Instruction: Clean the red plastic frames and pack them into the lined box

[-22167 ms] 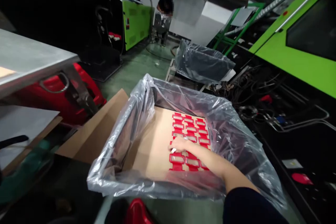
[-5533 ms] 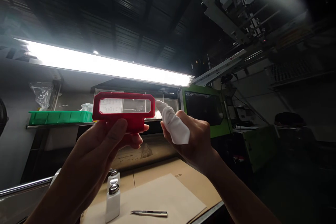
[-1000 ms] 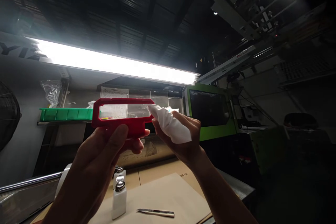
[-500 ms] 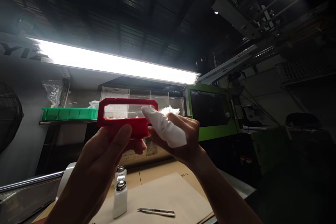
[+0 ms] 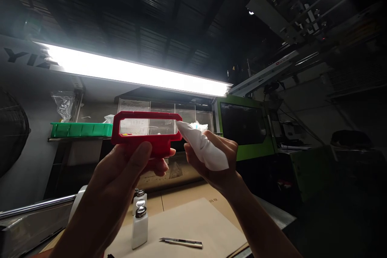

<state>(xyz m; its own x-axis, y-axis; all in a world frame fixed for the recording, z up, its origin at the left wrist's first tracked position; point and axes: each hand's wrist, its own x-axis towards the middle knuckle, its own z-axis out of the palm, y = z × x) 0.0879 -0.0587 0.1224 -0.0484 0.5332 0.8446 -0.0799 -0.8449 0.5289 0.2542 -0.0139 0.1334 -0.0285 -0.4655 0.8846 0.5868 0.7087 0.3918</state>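
Note:
My left hand (image 5: 121, 173) is closed on the lower part of a red plastic frame (image 5: 145, 138), thumb in front and fingers behind. The frame is held up at eye height, its long clear opening facing me. A white cloth (image 5: 203, 147) is wrapped over the fingers of my right hand (image 5: 225, 157), which is closed on it. The cloth's tip meets the frame's right end. Below on the bench stand two white dispenser bottles with metal tops; the nearer bottle (image 5: 140, 229) partly covers the farther one. A craft knife (image 5: 181, 242) lies to their right.
Cardboard (image 5: 187, 221) covers the bench. A green bin (image 5: 81, 130) sits on a shelf behind, under a bright tube light (image 5: 136, 71). To the right stands a green machine (image 5: 242, 129), and a fan (image 5: 12, 129) is at the far left.
My right hand and the cloth have moved right, from over the frame's opening to its right end. My left hand still holds the frame in nearly the same place.

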